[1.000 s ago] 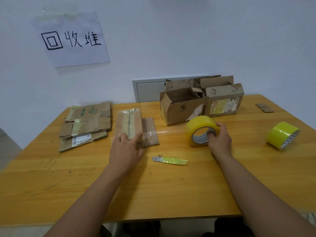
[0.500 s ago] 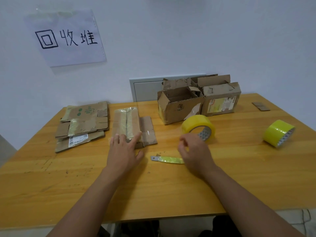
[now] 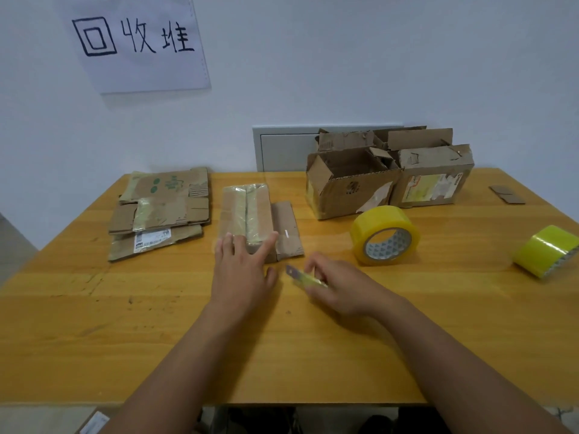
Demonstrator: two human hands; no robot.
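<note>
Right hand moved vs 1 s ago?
Yes. The right hand has left the tape roll and gone left and nearer the person, relative to the open box; it now grips the cutter.

My right fingers [image 3: 319, 263] are blurred where they pinch the cutter [image 3: 300, 277], so I cannot tell which of them touch it; its rear half is hidden under them, with only the blade end showing; my left fingers [image 3: 265, 245] cover the near edge of the folded carton [image 3: 246, 211]; the far tape roll [image 3: 546, 255] is cut off by the right edge; the paper sign [image 3: 141, 51] loses its top to the frame; print on the labels [image 3: 152, 241] is too small to read.
</note>
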